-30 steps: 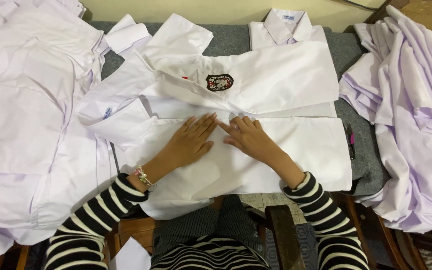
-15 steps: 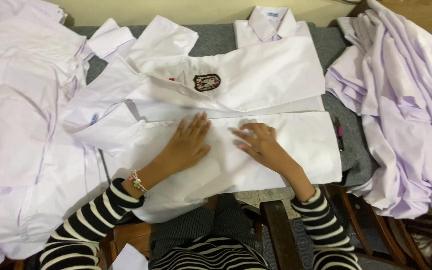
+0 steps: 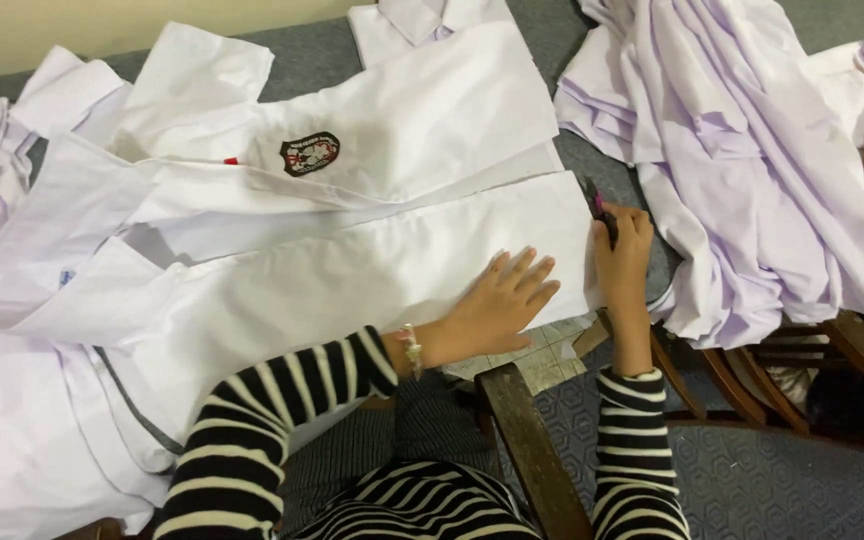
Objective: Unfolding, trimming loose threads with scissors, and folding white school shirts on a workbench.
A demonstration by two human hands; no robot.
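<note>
The left hand lies flat, fingers spread, on the folded white shirt spread over the grey tabletop. Just right of it, the right hand is curled shut on a dark pen at the shirt's edge. A heap of pale shirts lies beyond.

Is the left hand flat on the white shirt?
Yes, the left hand lies palm down, fingers spread, on the white shirt, while the right hand grips a dark pen.
</note>
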